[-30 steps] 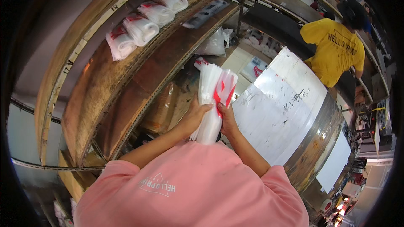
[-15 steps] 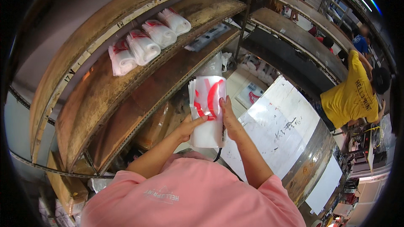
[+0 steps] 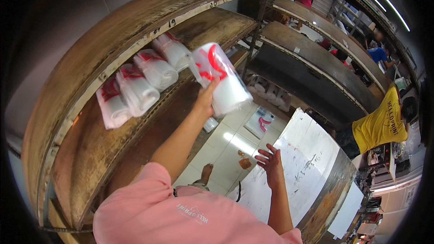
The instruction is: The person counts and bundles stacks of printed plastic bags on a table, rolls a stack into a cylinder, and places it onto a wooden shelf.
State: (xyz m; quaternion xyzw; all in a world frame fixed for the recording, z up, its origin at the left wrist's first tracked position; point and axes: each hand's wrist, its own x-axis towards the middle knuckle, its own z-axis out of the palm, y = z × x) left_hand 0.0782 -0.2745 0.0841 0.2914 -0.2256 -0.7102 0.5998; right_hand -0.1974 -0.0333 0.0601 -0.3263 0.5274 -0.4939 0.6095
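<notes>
Gripping the plastic bundle (image 3: 231,91) now: left hand (image 3: 206,98) alone, splayed right hand (image 3: 273,166) having let go.

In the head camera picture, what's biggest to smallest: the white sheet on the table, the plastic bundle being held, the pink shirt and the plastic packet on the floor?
1. Pink shirt
2. White sheet
3. Held bundle
4. Floor packet

The bundle looks nearer than the packet, so real sizes are unsure.

Folded bundle of translucent plastic (image 3: 228,83)
Red print at its upper end; tilted, gripped in mid-air by the left hand (image 3: 206,97).
</notes>
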